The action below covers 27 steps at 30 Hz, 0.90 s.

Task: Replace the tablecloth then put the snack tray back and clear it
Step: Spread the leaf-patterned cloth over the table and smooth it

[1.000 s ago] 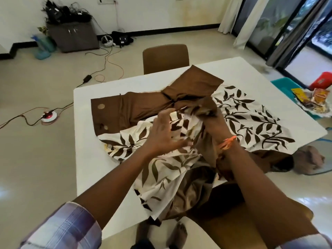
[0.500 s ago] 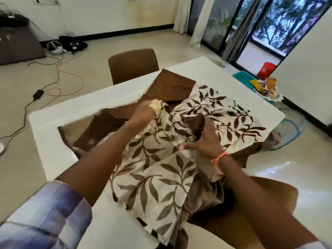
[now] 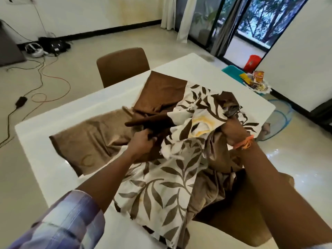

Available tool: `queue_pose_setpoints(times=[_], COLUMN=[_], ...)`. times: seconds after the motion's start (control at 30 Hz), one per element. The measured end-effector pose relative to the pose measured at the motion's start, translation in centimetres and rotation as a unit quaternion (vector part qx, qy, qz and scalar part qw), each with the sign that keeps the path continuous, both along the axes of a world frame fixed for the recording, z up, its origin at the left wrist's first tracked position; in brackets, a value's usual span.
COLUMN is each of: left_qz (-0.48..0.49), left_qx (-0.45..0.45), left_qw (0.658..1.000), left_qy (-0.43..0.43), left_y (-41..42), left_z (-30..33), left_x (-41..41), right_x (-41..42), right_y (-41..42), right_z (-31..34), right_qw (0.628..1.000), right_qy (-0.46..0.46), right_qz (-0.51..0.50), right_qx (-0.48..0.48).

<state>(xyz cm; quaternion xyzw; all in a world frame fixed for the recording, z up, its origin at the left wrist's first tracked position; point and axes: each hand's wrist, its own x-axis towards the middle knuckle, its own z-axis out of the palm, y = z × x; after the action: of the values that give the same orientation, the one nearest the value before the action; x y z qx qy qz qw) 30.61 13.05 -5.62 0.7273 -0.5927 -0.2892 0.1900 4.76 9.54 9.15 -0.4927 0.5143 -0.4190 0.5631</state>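
Observation:
A brown and cream leaf-print tablecloth (image 3: pixel 161 186) lies bunched on the white table (image 3: pixel 45 150), its plain brown part spread to the left and far side. My left hand (image 3: pixel 143 141) grips a dark brown fold at the middle. My right hand (image 3: pixel 233 130), with an orange band at the wrist, is closed on a lifted, stained cream bunch of the cloth. The snack tray (image 3: pixel 258 83), holding packets, sits on a teal stool beyond the table's right corner.
A brown chair (image 3: pixel 124 65) stands at the table's far side, another at the near right (image 3: pixel 251 212). A blue fan guard (image 3: pixel 282 119) and a crumpled cloth lie on the floor to the right. Cables run over the floor at left. A red container (image 3: pixel 251 62) stands by the glass door.
My right hand has lifted a bunch of the leaf-print cloth up and to the right. My left hand has moved from the cloth's far edge to a brown fold in the middle.

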Motion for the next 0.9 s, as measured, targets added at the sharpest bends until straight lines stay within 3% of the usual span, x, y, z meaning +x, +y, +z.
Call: queue_pose_setpoints(times=[0.1, 0.17, 0.27, 0.37, 0.4, 0.43, 0.5, 0.57, 0.67, 0.8, 0.9], left_qz=[-0.071, -0.01, 0.2, 0.274, 0.265, 0.241, 0.168, 0.11, 0.086, 0.136, 0.153], left_qx=[0.057, 0.098, 0.084, -0.046, -0.092, -0.136, -0.197, -0.221, -0.178, -0.122, -0.073], left_qw=[0.991, 0.969, 0.864, 0.76, 0.759, 0.795, 0.908, 0.962, 0.98, 0.982, 0.985], left_qy=[0.095, 0.227, 0.455, 0.587, 0.588, 0.54, 0.329, 0.118, -0.016, -0.047, -0.02], left_y=[-1.1, -2.4, -5.0, -6.7, -6.7, -6.4, -5.4, -4.0, -1.1, 4.1, 7.0], left_z=[1.0, 2.0, 5.3, 9.8, 11.2, 12.3, 13.0, 12.3, 10.4, 8.0, 6.9], left_x=[-1.3, -2.3, -2.3, 0.0, 0.9, 1.8, 2.9, 4.0, 6.0, 8.9, 11.0], right_x=[-1.5, -1.4, -1.5, -1.0, -0.3, 0.7, 2.1, 3.3, 4.9, 6.8, 7.8], right_y=[-0.7, -1.0, -2.0, -3.3, -3.3, -2.8, -1.0, 1.4, 4.8, 8.9, 9.7], right_z=[-1.2, -1.9, -3.1, -3.7, -3.8, -3.5, -3.5, -4.5, -7.9, -11.9, -12.6], right_qw=[0.997, 0.99, 0.979, 0.976, 0.977, 0.981, 0.991, 0.997, 0.991, 0.972, 0.945], right_qy=[0.054, 0.104, 0.122, 0.04, 0.041, 0.04, 0.037, 0.045, 0.131, 0.22, 0.297], right_qz=[-0.056, -0.092, -0.16, -0.207, -0.207, -0.19, -0.125, -0.041, 0.013, 0.074, 0.1], right_qx=[0.012, 0.029, 0.037, 0.054, 0.042, 0.022, 0.033, 0.042, 0.01, -0.042, -0.095])
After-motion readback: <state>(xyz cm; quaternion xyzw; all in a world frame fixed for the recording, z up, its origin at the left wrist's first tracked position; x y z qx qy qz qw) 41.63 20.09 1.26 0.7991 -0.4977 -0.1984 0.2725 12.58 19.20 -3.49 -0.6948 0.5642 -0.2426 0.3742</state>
